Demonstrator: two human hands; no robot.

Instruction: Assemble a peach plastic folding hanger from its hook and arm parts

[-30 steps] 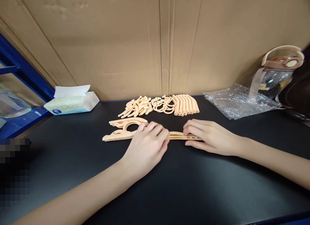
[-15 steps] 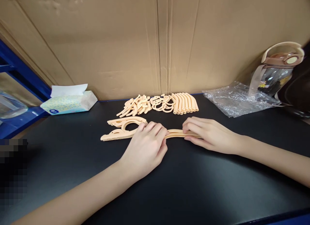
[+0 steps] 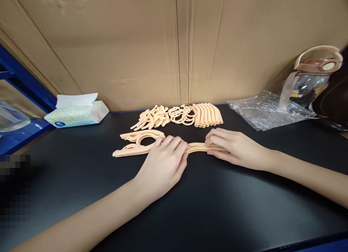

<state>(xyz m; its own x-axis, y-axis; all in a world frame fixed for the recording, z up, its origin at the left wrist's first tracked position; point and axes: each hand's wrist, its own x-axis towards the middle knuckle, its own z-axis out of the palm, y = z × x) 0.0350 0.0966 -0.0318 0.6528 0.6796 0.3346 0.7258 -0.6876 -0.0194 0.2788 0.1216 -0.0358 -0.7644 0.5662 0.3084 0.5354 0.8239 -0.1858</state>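
Between my hands lie long beige curved plastic strips, which look like arms of a folding clothes hanger. My left hand is closed around their left end, with the gripped part hidden under the fingers. At the other end, my right hand pinches the strips between thumb and fingers. Left of my left hand rests a folded beige hanger with a round opening, partly covered by that hand. Another slim folded hanger piece sits just behind it.
Along the back of the black table lie loose beige hooks, rings and a row of curved arms. A tissue pack is at left. Clear plastic bags and a bottle stand at right, before a cardboard wall.
The curved strips between my hands have turned slightly and now show more of their faces, with the rear one sitting closer to the front one. Both hands stay almost in place.
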